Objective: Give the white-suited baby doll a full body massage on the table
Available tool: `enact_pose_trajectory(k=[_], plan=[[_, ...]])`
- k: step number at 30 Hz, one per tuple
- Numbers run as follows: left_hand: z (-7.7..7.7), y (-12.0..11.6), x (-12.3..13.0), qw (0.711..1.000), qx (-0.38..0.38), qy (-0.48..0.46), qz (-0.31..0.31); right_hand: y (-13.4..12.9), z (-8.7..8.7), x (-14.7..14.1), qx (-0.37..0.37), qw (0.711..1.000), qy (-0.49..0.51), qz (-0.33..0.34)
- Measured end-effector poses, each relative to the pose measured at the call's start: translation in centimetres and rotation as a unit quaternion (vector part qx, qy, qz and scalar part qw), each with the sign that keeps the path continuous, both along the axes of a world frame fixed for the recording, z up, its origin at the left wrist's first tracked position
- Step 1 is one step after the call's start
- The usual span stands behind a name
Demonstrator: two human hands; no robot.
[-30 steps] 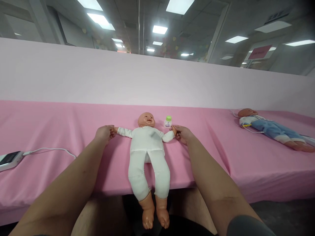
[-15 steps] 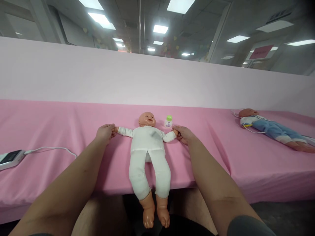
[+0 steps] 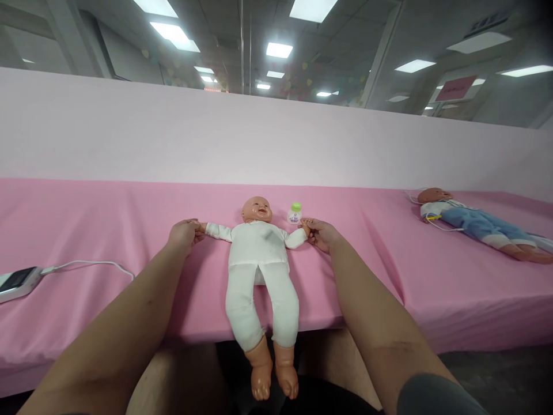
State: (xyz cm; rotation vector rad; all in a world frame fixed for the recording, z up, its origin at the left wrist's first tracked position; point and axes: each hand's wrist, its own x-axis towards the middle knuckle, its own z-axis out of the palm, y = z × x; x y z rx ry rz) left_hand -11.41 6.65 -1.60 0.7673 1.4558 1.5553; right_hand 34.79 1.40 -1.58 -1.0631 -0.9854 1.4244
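Note:
A baby doll (image 3: pixel 259 248) with a white cloth body lies face up on the pink-covered table (image 3: pixel 142 230), its feet hanging past the front edge. My left hand (image 3: pixel 185 235) is closed round the doll's hand on the left side of the view. On the other side, my right hand (image 3: pixel 322 234) pinches the doll's other hand between thumb and fingers. Both doll arms are spread out sideways, the left one straighter than the right. Just behind my right hand stands a small clear bottle (image 3: pixel 294 214) with a green cap.
At the far right lies a second doll (image 3: pixel 479 225) in blue trousers, with thin tubes about it. A white device with a dark screen (image 3: pixel 19 282) sits at the left, its white cable (image 3: pixel 95 262) running toward my left forearm. A low white wall (image 3: pixel 268 141) borders the back.
The view has shifted very slightly. Both hands keep their hold on the doll's hands, and the doll lies as before.

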Motion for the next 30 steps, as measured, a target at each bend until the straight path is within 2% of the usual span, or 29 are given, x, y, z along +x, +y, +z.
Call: enact_pose_trajectory(k=[7, 12, 17, 22, 30], plan=[[0.4, -1.0, 0.2, 0.999, 0.035, -0.013, -0.032, -0.4, 0.5, -0.2, -0.006, 1.000, 0.000, 0.006], [1.0, -1.8, 0.7, 0.999, 0.026, 0.010, -0.020, -0.1, 0.4, -0.4, -0.018, 1.000, -0.013, -0.018], [1.3, -1.7, 1.1, 1.000, 0.009, 0.013, 0.009, 0.3, 0.2, -0.5, -0.039, 0.998, 0.000, -0.040], [1.2, -1.4, 1.0, 1.000, 0.005, 0.009, 0.010, 0.5, 0.1, -0.5, -0.059, 0.995, 0.013, -0.075], [0.9, -1.1, 0.7, 1.000, 0.004, 0.005, -0.003, -0.5, 1.0, -0.9, -0.045, 0.997, 0.012, -0.063]])
